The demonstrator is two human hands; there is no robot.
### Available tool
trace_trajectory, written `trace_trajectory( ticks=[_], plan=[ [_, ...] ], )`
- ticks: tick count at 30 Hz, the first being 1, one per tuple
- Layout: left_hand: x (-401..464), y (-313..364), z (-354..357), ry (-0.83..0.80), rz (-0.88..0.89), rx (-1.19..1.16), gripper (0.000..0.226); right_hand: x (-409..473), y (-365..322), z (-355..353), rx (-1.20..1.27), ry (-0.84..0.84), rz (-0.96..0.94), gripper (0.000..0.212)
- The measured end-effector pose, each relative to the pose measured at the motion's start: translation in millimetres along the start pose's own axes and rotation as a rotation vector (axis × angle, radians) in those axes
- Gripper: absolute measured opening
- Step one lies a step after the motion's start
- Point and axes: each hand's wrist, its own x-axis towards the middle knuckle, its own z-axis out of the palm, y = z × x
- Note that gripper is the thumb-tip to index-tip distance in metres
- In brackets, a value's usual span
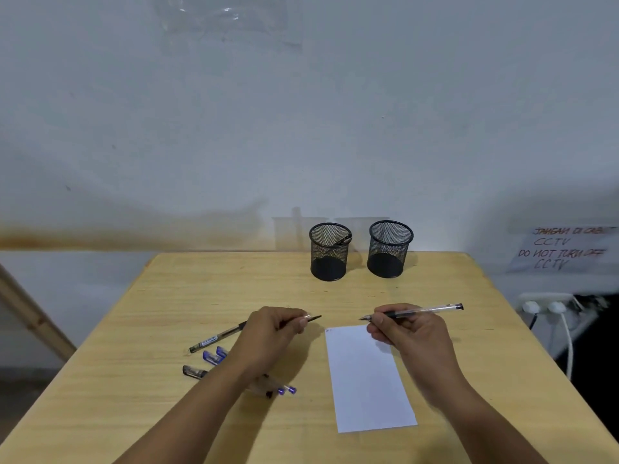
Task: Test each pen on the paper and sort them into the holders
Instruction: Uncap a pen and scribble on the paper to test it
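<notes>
Head view: right hand [407, 333] pinches an uncapped clear pen [422, 310] just above the paper's [366, 380] top edge; left hand [271, 333] pinches its black cap [313, 318]. Spare pens [214, 358] lie left of the paper, partly under the left forearm. Left mesh holder [329, 252] has one pen inside; right mesh holder [389, 249] stands just beside it.

Right hand [407, 331] holds pen [422, 310] above paper [366, 383].

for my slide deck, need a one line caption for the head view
Right hand holds an uncapped pen above the paper; left hand holds its cap.
</notes>
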Motion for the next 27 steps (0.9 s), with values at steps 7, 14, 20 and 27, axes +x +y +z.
trace_trajectory(
  ticks=[7,14,20,27],
  plan=[
    [9,-17,13,0.116,-0.012,0.359,0.029,1,20,4,-0.119,0.065,0.097,0.016],
    [7,-25,23,0.188,0.018,0.598,0.031,4,28,15,-0.238,0.061,0.111,0.014],
    [-3,-22,29,0.173,0.157,0.546,0.029,8,30,23,-0.306,0.055,0.057,0.012],
    [-26,-10,43,-0.025,0.273,0.563,0.057,23,35,34,-0.451,0.027,-0.009,0.008]
  ],
)
